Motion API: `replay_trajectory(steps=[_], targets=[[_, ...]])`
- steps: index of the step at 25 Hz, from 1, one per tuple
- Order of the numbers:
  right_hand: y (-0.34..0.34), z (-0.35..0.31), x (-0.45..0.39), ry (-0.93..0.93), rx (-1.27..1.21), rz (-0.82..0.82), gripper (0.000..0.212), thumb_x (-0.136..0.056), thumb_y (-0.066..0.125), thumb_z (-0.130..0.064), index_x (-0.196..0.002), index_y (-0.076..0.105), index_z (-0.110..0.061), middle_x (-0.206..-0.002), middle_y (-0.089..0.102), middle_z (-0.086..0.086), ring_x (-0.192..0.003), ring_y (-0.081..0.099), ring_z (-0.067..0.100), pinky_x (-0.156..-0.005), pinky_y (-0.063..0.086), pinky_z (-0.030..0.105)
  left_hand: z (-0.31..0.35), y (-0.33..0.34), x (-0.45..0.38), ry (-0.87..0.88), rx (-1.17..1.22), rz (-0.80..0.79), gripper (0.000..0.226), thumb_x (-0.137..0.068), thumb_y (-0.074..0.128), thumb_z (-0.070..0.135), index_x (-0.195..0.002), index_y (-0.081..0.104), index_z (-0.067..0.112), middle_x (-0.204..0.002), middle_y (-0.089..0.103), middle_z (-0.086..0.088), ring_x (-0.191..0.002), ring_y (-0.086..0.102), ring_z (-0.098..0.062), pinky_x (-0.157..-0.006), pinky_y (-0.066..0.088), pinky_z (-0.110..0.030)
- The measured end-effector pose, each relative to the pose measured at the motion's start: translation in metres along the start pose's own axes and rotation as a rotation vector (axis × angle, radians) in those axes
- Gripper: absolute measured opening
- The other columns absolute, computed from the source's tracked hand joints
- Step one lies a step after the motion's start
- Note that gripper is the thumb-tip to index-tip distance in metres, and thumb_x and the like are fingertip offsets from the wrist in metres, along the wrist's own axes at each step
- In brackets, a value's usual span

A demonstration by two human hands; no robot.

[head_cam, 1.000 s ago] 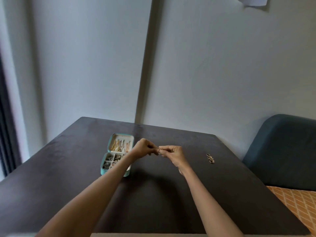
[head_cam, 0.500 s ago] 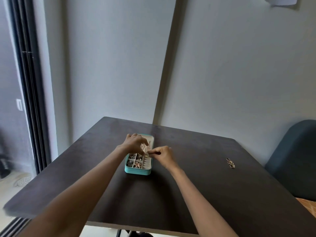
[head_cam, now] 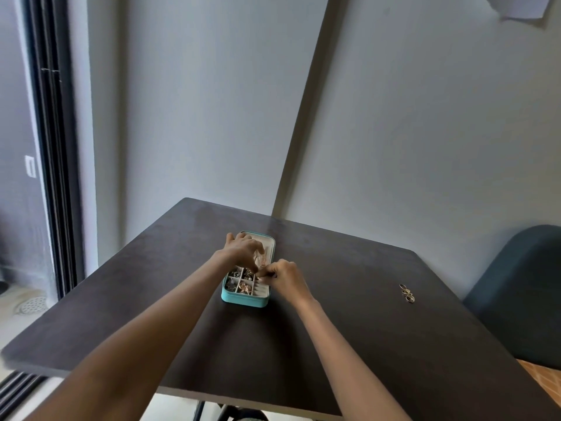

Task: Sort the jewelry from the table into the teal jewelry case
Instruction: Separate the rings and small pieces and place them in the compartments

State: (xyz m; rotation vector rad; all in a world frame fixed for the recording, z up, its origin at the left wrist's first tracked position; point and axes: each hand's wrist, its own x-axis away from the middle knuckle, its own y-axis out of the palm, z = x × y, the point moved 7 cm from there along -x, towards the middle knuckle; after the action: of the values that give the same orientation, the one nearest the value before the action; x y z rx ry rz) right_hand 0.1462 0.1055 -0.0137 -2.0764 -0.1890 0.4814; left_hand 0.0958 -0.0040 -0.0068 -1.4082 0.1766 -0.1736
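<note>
The teal jewelry case (head_cam: 243, 300) lies open in the middle of the dark table (head_cam: 349, 329), its small compartments holding several pieces. My left hand (head_cam: 241, 250) hovers over the case's far half, fingers curled down toward the compartments. My right hand (head_cam: 283, 276) is at the case's right edge and pinches a small piece of jewelry, too tiny to make out, over the ring slots. A small cluster of gold rings (head_cam: 407, 293) lies on the table far to the right.
A dark blue chair (head_cam: 522, 296) stands at the table's right side. A dark-framed sliding door (head_cam: 51, 165) is at the left. Grey walls rise right behind the table's far edge.
Both hands have moved from mid-table over to the case, carrying the small piece. The view has swung left, so the case now sits centred.
</note>
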Motion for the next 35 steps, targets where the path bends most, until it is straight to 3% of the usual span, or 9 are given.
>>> replay_trajectory(steps=[9,19,23,27,30,33,35], targets=[[-0.005,0.003,0.022,-0.096,0.213,0.111,0.028,-0.092,0.047,-0.008,-0.101,0.072,-0.015,-0.102,0.062,0.003,-0.095,0.053,0.019,-0.074,0.047,0.032,-0.001,-0.002,0.003,-0.049,-0.007,0.000,0.063,-0.073,0.072,0.047,-0.130,0.049,0.032,-0.142,0.043,0.002,-0.137,0.023,-0.020,-0.106,0.018,-0.039],[-0.004,0.003,0.021,-0.069,0.172,0.111,0.028,-0.092,0.048,-0.009,-0.101,0.073,-0.017,-0.103,0.061,0.001,-0.097,0.052,0.017,-0.074,0.046,0.031,0.000,-0.002,0.002,-0.040,0.025,0.024,0.058,-0.075,0.072,0.044,-0.127,0.051,0.032,-0.139,0.047,0.004,-0.135,0.026,-0.018,-0.102,0.020,-0.038],[-0.013,0.023,0.022,0.025,0.015,0.246,0.038,-0.088,0.040,0.002,-0.099,0.071,-0.018,-0.103,0.062,0.001,-0.100,0.054,0.015,-0.076,0.044,0.028,0.010,-0.007,-0.001,-0.019,0.120,0.037,0.047,-0.079,0.068,0.043,-0.122,0.055,0.033,-0.130,0.054,0.003,-0.128,0.036,-0.020,-0.099,0.022,-0.037],[-0.030,0.052,0.024,0.140,-0.131,0.392,0.033,-0.085,0.043,0.003,-0.097,0.069,-0.014,-0.099,0.064,0.005,-0.098,0.059,0.021,-0.078,0.047,0.032,0.051,-0.009,-0.004,0.085,0.239,0.127,0.032,-0.084,0.062,0.045,-0.113,0.062,0.029,-0.119,0.062,0.005,-0.120,0.048,-0.019,-0.102,0.029,-0.040],[-0.056,0.093,0.040,0.295,-0.180,0.463,0.025,-0.088,0.048,-0.003,-0.100,0.066,-0.014,-0.103,0.064,0.003,-0.096,0.060,0.021,-0.074,0.046,0.028,0.108,0.007,-0.010,0.174,0.500,0.163,0.020,-0.089,0.059,0.024,-0.106,0.067,0.020,-0.111,0.067,-0.003,-0.108,0.058,-0.021,-0.092,0.043,-0.034],[-0.083,0.152,0.072,0.460,-0.146,0.512,0.013,-0.091,0.054,-0.016,-0.100,0.064,-0.014,-0.104,0.063,0.004,-0.095,0.060,0.022,-0.069,0.039,0.025,0.177,0.032,-0.017,0.204,0.776,0.144,0.024,-0.089,0.057,0.014,-0.112,0.063,0.010,-0.110,0.067,-0.009,-0.102,0.061,-0.023,-0.088,0.046,-0.030],[-0.102,0.190,0.097,0.538,-0.120,0.559,0.011,-0.090,0.058,-0.025,-0.096,0.062,-0.016,-0.101,0.064,0.003,-0.094,0.062,0.021,-0.069,0.042,0.027,0.224,0.050,-0.022,0.228,0.835,0.105,0.029,-0.090,0.055,0.014,-0.119,0.057,0.008,-0.114,0.064,-0.011,-0.104,0.060,-0.024,-0.089,0.044,-0.029]])
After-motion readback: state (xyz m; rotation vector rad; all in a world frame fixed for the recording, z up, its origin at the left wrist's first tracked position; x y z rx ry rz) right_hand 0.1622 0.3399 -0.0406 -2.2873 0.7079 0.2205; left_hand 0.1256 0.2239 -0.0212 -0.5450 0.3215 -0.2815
